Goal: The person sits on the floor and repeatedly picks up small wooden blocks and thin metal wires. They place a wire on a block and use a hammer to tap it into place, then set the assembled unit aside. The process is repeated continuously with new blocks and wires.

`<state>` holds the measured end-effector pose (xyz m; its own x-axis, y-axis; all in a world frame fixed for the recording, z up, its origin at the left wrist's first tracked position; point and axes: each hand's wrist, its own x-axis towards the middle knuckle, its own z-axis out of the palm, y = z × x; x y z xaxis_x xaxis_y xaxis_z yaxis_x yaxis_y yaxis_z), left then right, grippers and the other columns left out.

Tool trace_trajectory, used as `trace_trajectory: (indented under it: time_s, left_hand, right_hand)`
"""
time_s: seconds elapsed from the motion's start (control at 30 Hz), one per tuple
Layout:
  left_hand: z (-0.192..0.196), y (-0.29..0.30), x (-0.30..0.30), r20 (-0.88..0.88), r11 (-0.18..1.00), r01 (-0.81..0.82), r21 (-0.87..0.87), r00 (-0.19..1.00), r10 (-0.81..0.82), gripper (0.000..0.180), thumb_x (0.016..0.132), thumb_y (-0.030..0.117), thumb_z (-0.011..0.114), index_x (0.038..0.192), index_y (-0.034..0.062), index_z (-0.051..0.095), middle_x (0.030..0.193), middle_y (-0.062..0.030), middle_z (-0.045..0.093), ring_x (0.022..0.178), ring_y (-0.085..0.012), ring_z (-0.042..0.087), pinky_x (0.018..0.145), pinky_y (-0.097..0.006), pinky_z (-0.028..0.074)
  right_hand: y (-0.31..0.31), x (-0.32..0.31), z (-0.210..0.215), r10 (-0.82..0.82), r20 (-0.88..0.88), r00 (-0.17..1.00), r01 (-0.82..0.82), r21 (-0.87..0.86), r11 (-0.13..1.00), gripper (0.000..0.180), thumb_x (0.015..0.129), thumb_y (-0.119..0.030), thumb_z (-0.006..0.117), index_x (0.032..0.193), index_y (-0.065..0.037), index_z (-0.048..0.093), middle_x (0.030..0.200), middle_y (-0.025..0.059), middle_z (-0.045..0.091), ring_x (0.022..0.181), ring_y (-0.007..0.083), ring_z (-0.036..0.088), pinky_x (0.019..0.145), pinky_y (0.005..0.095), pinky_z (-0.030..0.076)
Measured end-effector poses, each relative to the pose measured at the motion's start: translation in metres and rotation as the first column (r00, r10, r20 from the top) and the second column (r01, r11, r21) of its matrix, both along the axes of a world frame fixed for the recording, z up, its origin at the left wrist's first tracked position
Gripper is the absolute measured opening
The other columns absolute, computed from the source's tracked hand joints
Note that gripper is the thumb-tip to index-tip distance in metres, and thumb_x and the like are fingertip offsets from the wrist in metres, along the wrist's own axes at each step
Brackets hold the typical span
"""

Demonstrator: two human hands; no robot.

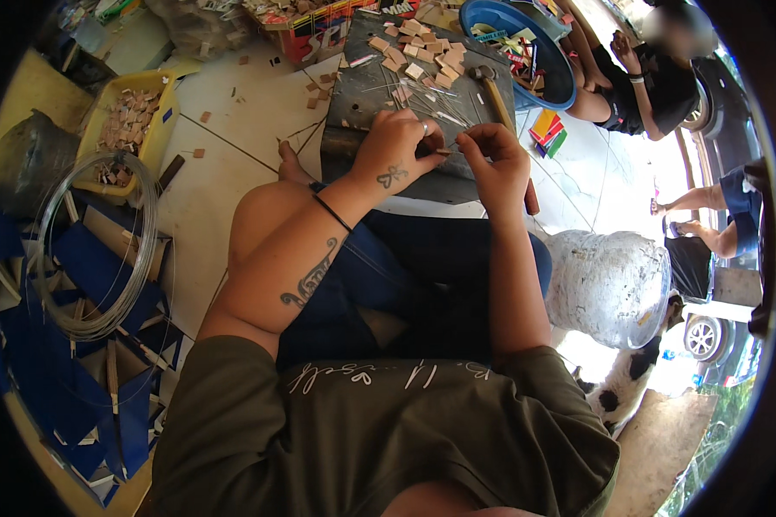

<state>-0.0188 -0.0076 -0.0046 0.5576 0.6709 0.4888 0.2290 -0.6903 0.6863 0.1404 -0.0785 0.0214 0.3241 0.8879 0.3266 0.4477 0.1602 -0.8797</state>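
Both my hands meet over the near part of a dark, low worktable (362, 103). Between the thumb and fingers of my left hand (397, 151) is a small brown tile (443, 152), seen almost edge-on. Just to its right, my right hand (498, 164) is closed in a pinch; what it grips is too small to make out. Beyond the hands lie a pile of small brown square tiles (422, 53) and several thin wire pieces (444, 110). A hammer (494, 96) with a wooden handle rests on the table's right side.
At left, a yellow crate (171, 108) holds more tiles, near a wire coil (151, 250) over blue folded pieces (69, 362). A blue basin (565, 86) stands far right. A wrapped roll (608, 280), a black-and-white animal (625, 383) and a seated person (651, 95) are at right.
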Motion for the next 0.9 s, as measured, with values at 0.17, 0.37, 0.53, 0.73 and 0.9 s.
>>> trace_trajectory:
  time_s: [0.17, 0.37, 0.53, 0.73, 0.9]
  left_hand:
    - [-0.0014, 0.0006, 0.0006, 0.019, 0.999, -0.008, 0.032, 1.000, 0.007, 0.017, 0.069, 0.014, 0.079, 0.080, 0.0091, 0.066, 0.076, -0.0021, 0.068, 0.080, -0.0233, 0.061, 0.079, -0.038, 0.044]
    - [-0.0042, 0.0011, 0.0004, 0.000, 1.000, 0.006, -0.021, 1.000, -0.006, 0.013, 0.073, 0.019, 0.076, 0.080, 0.0129, 0.067, 0.073, 0.0017, 0.067, 0.082, -0.0202, 0.058, 0.083, -0.036, 0.040]
    - [-0.0049, 0.0023, 0.0011, -0.008, 1.000, 0.011, 0.002, 1.000, -0.011, 0.013, 0.074, 0.020, 0.075, 0.080, 0.0129, 0.067, 0.073, 0.0017, 0.067, 0.082, -0.0201, 0.058, 0.083, -0.036, 0.041]
    - [-0.0049, 0.0015, 0.0014, -0.004, 1.000, -0.007, 0.019, 1.000, 0.008, 0.014, 0.073, 0.020, 0.076, 0.079, 0.0128, 0.066, 0.073, 0.0015, 0.066, 0.081, -0.0201, 0.059, 0.083, -0.036, 0.041]
    - [-0.0055, 0.0012, 0.0013, -0.008, 0.999, -0.009, 0.033, 1.000, 0.009, 0.014, 0.073, 0.020, 0.076, 0.080, 0.0126, 0.066, 0.074, 0.0014, 0.066, 0.081, -0.0200, 0.059, 0.084, -0.036, 0.041]
  right_hand:
    - [-0.0042, -0.0048, 0.0033, -0.041, 0.134, 0.990, 0.044, -0.016, 0.999, 0.010, 0.079, -0.007, 0.074, 0.082, -0.001, 0.066, 0.073, 0.0032, 0.067, 0.064, 0.0078, 0.058, 0.059, 0.0235, 0.046]
    - [-0.0050, -0.0056, 0.0071, -0.045, 0.204, 0.978, 0.051, -0.026, 0.998, 0.011, 0.079, -0.008, 0.074, 0.081, 0.000, 0.066, 0.072, 0.0054, 0.067, 0.062, 0.0093, 0.059, 0.058, 0.0246, 0.047]
    - [-0.0063, -0.0057, 0.0063, -0.044, 0.182, 0.982, 0.047, -0.010, 0.999, 0.011, 0.079, -0.009, 0.074, 0.081, 0.000, 0.066, 0.072, 0.0052, 0.067, 0.063, 0.0097, 0.061, 0.060, 0.0247, 0.048]
    - [-0.0075, -0.0057, 0.0054, -0.040, 0.197, 0.980, 0.041, -0.005, 0.999, 0.011, 0.079, -0.008, 0.073, 0.083, 0.000, 0.067, 0.074, 0.0060, 0.068, 0.065, 0.0108, 0.062, 0.062, 0.0253, 0.049]
    - [-0.0062, -0.0075, 0.0081, -0.021, 0.196, 0.980, 0.024, -0.013, 1.000, 0.010, 0.079, -0.007, 0.073, 0.083, 0.000, 0.067, 0.075, 0.0066, 0.068, 0.065, 0.0112, 0.062, 0.062, 0.0255, 0.049]
